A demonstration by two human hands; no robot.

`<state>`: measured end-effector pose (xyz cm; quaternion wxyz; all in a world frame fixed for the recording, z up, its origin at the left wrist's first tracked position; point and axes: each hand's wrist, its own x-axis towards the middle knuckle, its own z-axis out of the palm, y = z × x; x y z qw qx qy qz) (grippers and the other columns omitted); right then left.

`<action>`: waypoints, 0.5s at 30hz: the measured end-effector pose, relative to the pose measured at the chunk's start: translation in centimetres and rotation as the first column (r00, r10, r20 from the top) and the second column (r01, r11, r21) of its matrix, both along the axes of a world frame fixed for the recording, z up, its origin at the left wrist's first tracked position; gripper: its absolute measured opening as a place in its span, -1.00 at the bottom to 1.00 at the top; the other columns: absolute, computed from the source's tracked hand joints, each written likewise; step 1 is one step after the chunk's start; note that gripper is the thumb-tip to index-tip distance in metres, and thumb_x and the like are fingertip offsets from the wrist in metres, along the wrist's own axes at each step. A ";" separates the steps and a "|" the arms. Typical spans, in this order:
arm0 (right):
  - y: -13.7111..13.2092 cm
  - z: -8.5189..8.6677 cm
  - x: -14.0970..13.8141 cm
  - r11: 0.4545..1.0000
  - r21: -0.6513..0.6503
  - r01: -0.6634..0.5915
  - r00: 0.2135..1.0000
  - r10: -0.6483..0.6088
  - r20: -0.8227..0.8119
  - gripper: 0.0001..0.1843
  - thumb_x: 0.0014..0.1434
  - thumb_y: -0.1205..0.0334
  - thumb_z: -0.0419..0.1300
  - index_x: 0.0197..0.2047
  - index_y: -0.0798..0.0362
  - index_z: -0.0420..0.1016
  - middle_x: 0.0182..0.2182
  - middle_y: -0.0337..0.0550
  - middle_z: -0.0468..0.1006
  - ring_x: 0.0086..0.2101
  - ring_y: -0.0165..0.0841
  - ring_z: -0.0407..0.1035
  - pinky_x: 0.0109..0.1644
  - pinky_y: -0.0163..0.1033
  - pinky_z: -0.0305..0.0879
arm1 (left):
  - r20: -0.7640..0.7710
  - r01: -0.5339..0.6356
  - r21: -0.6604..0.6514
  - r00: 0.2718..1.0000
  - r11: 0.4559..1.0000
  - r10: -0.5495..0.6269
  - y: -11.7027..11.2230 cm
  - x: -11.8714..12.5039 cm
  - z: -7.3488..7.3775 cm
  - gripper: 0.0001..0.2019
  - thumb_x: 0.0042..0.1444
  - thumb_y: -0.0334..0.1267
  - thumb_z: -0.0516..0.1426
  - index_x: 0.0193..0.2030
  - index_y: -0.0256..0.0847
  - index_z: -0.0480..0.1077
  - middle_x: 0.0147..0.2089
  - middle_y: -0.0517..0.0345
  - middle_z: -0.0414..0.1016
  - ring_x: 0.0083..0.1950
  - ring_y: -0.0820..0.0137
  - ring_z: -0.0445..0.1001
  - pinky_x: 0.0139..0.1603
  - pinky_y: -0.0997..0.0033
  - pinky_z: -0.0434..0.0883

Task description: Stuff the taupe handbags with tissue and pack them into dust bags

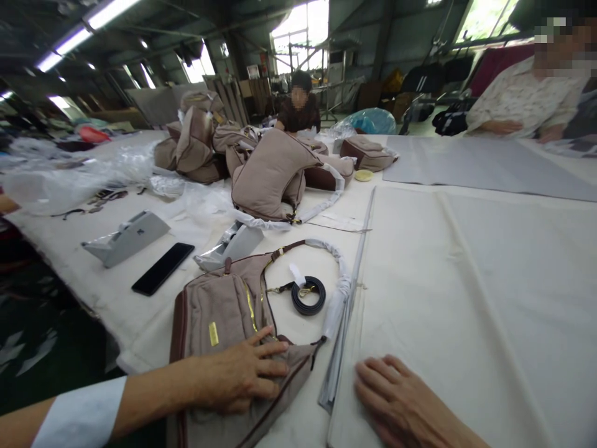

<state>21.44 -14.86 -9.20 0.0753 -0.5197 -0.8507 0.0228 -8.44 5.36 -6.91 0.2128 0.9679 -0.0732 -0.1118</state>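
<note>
Left hand (pixel 242 376) lies flat, palm down, fingers spread, on the lower part of a beige handbag (pixel 228 317) at the near edge of the desk (pixel 489 274); it presses on the fabric and grips nothing. Right hand (pixel 396 398) rests open, palm down, on a stack of pale sheets (pixel 420 348) just right of the bag, fingers loosely extended, holding nothing. The handbag lies flat, with brown trim, a gold zip and a small gold plate on its front. Its shoulder strap (pixel 338 274) arcs up and round to the right, wrapped in white protective paper along the curve. Inside the loop of the strap lies a coiled dark strap (pixel 308 295) with a white tag and a gold clasp. A long thin grey strip (pixel 357 261) runs from near the right hand away toward the middle of the desk. Left of the bag lies a black phone (pixel 163 269), screen dark, and beyond it two grey tape dispensers (pixel 127 238). Further back sits a pile of similar beige bags (pixel 270 174), with clear plastic wrapping (pixel 84 174) spread to the left. A small yellow round object (pixel 364 175) lies by the pile. Two other people sit at the far side of the desk; one person's hands rest on a grey sheet (pixel 485 165).
</note>
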 end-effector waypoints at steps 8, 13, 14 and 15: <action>-2.4 -1.5 1.7 0.981 -0.171 0.087 0.988 -0.107 -0.109 -0.86 0.03 0.47 0.08 -0.40 0.03 0.28 -0.38 -0.25 0.42 -0.36 -0.34 0.24 -0.24 -0.18 0.05 | 0.037 -0.161 -0.055 0.986 0.985 0.163 -1.4 0.7 1.2 -0.59 -0.08 -0.51 0.06 -0.05 -0.14 0.34 0.07 0.11 0.46 0.29 0.18 0.21 0.41 -0.03 -0.23; -1.5 -1.1 1.1 1.000 0.011 0.007 1.000 -0.008 0.017 -0.30 -0.16 0.46 0.09 0.12 -0.01 0.24 -0.43 -0.29 0.42 -0.46 -0.32 0.25 -0.31 -0.15 0.04 | 0.217 -0.294 -0.339 0.900 0.894 0.378 -3.5 6.0 0.6 -0.71 0.06 -0.47 0.00 -0.09 -0.29 0.39 -0.11 -0.05 0.51 -0.01 0.31 0.44 0.13 0.34 0.33; -1.3 -1.1 0.9 1.000 0.021 -0.004 1.000 0.003 0.017 -0.37 -0.17 0.45 0.10 0.06 -0.03 0.29 -0.44 -0.30 0.42 -0.48 -0.32 0.26 -0.33 -0.15 0.05 | 0.207 -0.311 -0.393 0.887 0.865 0.413 -3.9 7.1 0.4 -0.72 0.06 -0.45 0.01 -0.09 -0.32 0.41 -0.14 -0.06 0.52 -0.06 0.32 0.46 0.06 0.39 0.36; -1.3 -1.1 0.8 0.999 0.031 -0.008 1.000 0.008 0.001 -0.48 -0.13 0.44 0.11 -0.03 -0.02 0.33 -0.45 -0.30 0.42 -0.48 -0.32 0.26 -0.35 -0.16 0.07 | 0.184 -0.336 -0.439 0.874 0.833 0.449 -4.4 8.1 0.2 -0.72 0.06 -0.43 0.01 -0.10 -0.35 0.42 -0.16 -0.07 0.52 -0.10 0.32 0.47 0.01 0.41 0.38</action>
